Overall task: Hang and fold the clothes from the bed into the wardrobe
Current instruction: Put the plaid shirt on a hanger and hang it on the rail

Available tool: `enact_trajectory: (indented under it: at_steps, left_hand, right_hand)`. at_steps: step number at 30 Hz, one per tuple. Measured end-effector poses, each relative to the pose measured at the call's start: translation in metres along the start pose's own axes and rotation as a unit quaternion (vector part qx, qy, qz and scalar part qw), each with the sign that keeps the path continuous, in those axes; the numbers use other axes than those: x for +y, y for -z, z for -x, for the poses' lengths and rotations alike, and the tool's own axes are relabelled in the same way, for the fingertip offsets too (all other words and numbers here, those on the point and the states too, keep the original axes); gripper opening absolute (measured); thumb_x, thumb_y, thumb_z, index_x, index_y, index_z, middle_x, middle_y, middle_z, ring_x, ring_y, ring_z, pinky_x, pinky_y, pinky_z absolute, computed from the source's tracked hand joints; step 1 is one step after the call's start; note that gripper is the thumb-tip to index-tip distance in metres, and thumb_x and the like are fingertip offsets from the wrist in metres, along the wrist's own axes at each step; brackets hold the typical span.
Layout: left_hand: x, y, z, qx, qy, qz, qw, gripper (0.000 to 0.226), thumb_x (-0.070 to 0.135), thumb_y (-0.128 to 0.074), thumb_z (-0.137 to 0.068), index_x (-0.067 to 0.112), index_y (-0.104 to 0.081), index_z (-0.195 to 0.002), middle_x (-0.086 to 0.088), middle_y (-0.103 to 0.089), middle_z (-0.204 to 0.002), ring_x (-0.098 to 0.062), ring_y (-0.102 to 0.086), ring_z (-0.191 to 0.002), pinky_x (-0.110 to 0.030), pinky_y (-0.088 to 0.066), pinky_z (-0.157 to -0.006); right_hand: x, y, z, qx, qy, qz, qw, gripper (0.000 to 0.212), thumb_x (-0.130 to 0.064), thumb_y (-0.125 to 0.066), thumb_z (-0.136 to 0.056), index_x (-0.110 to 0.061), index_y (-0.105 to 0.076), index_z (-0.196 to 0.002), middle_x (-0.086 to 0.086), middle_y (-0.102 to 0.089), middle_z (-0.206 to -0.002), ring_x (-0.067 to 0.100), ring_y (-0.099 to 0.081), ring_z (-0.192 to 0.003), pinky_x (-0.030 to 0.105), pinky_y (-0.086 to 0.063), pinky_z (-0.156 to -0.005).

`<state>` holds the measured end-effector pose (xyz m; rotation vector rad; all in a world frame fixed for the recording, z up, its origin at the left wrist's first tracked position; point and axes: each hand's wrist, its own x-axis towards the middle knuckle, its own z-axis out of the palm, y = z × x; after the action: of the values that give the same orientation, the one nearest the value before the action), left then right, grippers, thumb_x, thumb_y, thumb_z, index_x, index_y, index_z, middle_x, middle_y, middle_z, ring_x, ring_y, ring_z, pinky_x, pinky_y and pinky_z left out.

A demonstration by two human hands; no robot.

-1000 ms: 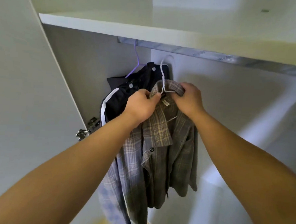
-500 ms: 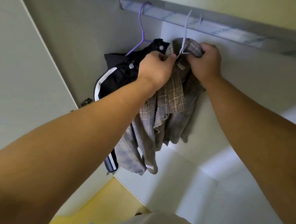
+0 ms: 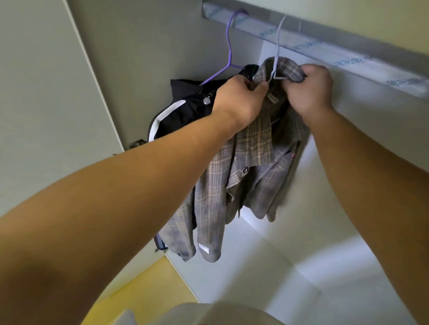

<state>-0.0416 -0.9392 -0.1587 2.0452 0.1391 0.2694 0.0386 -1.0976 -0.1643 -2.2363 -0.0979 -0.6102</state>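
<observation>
Fingers (image 3: 259,86) of the left hand (image 3: 240,98) and right hand (image 3: 310,90) grip the collar of the plaid shirt (image 3: 253,164) around a white hanger (image 3: 277,48) whose hook meets the rail (image 3: 340,54) at 12 o'clock, so hanging seems nearly done, and the next move likely calls for checking the hook sits firmly before letting go.

A strip of yellow floor (image 3: 135,290) shows at lower left. Just right of it, along the bottom edge, sits pale beige cloth (image 3: 226,321) worn by the person.

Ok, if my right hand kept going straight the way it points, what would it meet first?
The plaid shirt collar it grips, then the pale hanger; beyond, probably the back wall, depth unclear.
</observation>
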Motion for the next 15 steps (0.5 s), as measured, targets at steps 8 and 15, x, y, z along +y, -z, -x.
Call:
enact_trajectory:
  at_steps: [8, 15]
  left_hand:
    - [-0.014, -0.010, -0.001, -0.008, -0.025, -0.162, 0.987, 0.054, 0.068, -0.057, -0.089, 0.016, -0.057, -0.105, -0.003, -0.063, -0.099, -0.026, -0.062, -0.092, -0.032, -0.040, -0.062]
    - [0.016, -0.015, -0.005, 0.055, -0.092, -0.415, 0.904, 0.066, 0.067, -0.051, -0.091, 0.016, -0.055, -0.132, -0.010, -0.056, -0.131, -0.035, -0.052, -0.123, -0.045, -0.045, -0.090]
  right_hand:
    - [0.026, -0.016, 0.006, -0.064, -0.081, -0.019, 0.994, 0.017, -0.033, -0.065, -0.071, -0.025, -0.070, -0.086, -0.001, -0.068, -0.083, 0.020, -0.065, -0.083, 0.036, -0.056, -0.079]
    - [0.002, 0.007, 0.023, -0.108, -0.111, -0.095, 0.983, 0.038, -0.017, -0.049, -0.102, 0.001, -0.055, -0.135, 0.007, -0.048, -0.115, 0.018, -0.045, -0.106, 0.033, -0.037, -0.094]
